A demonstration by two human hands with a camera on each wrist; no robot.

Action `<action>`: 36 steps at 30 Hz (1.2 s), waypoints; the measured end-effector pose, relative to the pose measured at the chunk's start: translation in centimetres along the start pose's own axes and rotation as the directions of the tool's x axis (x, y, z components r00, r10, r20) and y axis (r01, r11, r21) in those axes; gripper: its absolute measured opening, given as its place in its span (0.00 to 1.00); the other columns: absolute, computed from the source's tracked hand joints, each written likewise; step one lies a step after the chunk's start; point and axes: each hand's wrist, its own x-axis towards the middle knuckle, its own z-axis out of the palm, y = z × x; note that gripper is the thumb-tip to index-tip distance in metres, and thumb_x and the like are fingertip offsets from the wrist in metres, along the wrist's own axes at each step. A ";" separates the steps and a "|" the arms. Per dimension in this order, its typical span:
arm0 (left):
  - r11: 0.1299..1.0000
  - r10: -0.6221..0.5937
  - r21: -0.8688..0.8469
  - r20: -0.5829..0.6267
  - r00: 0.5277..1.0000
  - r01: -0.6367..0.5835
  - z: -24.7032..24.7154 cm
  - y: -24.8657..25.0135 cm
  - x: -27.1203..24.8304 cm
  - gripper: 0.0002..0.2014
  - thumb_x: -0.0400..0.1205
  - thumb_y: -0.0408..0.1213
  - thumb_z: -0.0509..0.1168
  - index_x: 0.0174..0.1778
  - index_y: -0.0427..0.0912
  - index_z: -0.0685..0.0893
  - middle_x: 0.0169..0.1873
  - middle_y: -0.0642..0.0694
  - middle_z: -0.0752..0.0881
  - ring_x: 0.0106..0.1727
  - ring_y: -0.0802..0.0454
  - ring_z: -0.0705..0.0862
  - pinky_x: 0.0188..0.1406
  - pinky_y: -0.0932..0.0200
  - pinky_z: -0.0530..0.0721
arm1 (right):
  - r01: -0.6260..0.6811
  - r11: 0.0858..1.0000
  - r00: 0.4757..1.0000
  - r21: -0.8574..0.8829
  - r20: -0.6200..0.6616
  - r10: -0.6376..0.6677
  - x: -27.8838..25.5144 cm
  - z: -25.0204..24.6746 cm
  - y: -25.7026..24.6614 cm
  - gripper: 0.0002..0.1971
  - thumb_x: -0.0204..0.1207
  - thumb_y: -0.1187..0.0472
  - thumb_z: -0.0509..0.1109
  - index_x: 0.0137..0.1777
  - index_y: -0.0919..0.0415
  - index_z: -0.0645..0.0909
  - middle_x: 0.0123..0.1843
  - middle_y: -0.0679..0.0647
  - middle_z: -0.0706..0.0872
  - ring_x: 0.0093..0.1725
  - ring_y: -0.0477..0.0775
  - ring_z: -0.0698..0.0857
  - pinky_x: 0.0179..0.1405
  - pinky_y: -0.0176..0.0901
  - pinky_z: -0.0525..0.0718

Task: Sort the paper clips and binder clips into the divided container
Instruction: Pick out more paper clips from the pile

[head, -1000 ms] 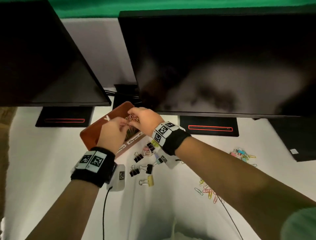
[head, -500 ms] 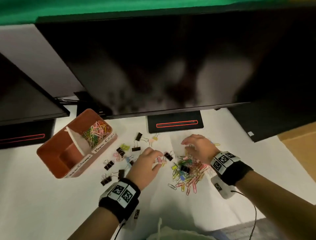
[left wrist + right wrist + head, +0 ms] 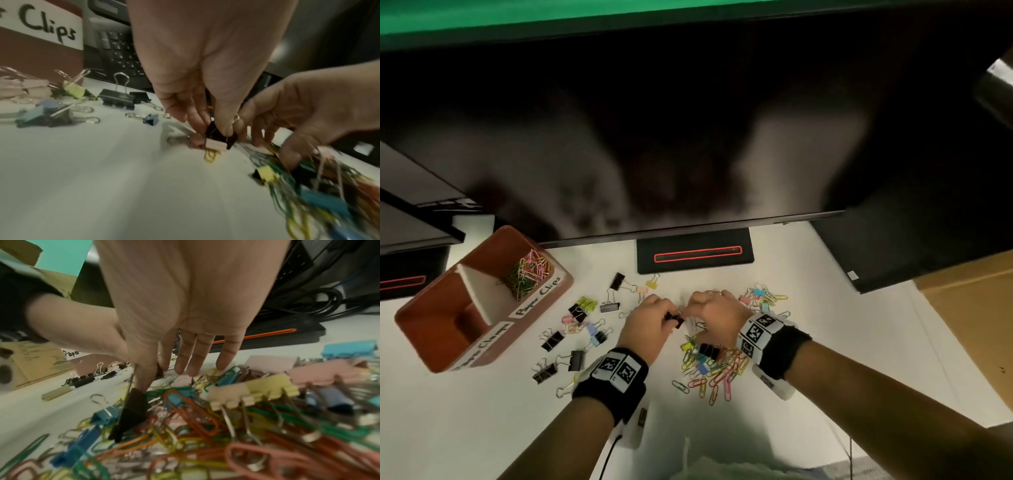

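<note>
Black and small, the binder clip (image 3: pixel 675 319) sits pinched between your two hands in the head view, above the white surface (image 3: pixel 482 428). Your left hand (image 3: pixel 645 322) and right hand (image 3: pixel 717 317) meet over it, fingers curled inward. To your left the divided container (image 3: pixel 424 346) stands near the surface's far-left part, its far compartment holding coloured paper clips (image 3: pixel 527 272) and its near compartment showing bare floor. Loose binder clips (image 3: pixel 571 359) lie scattered between the container and your left wrist; a mixed pile (image 3: pixel 714 370) lies under and just in front of your right wrist. The monitor (image 3: pixel 688 137) overhangs the far edge of your working room, its stand (image 3: pixel 695 251) just beyond your hands. Open surface lies near you on the left.

From the left wrist, your left fingers (image 3: pixel 191 113) and thumb squeeze the black clip (image 3: pixel 218 134), with a pink clip (image 3: pixel 213 145) touching it below. Your right hand (image 3: pixel 308 110) has its fingertips on the clip's far side.

From the right wrist, your right thumb and forefinger (image 3: pixel 148 368) close on something dark, while the other three fingers hang straight above the pile (image 3: pixel 226 418). Whether they touch it, I cannot tell.
</note>
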 end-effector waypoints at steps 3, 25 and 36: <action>0.996 -0.044 -0.078 -0.108 0.993 0.036 -1.0 -0.7 0.3 0.06 0.76 0.29 0.68 0.37 0.44 0.82 0.38 0.48 0.81 0.32 0.56 0.82 0.34 0.62 0.81 | 0.002 0.998 1.000 -0.067 0.015 -0.001 0.4 0.5 0.0 0.26 0.73 0.55 0.72 0.72 0.46 0.73 0.66 0.50 0.75 0.66 0.56 0.75 0.70 0.50 0.67; 0.957 -0.277 -0.106 -0.062 0.959 0.269 2.1 -0.5 -2.2 0.06 0.77 0.35 0.69 0.43 0.40 0.78 0.43 0.43 0.80 0.43 0.47 0.79 0.45 0.56 0.78 | -0.065 0.998 0.996 0.017 0.057 0.064 0.3 0.3 0.7 0.08 0.78 0.61 0.63 0.53 0.54 0.83 0.55 0.51 0.85 0.55 0.54 0.81 0.71 0.50 0.65; 0.978 -0.165 -0.145 -0.083 0.983 0.152 1.5 -1.6 -3.0 0.07 0.78 0.27 0.64 0.51 0.37 0.79 0.36 0.46 0.83 0.40 0.48 0.82 0.43 0.57 0.81 | 0.035 0.986 0.999 0.164 -0.007 -0.034 -0.1 0.0 -0.2 0.12 0.78 0.63 0.66 0.60 0.57 0.82 0.58 0.55 0.84 0.56 0.55 0.82 0.58 0.45 0.80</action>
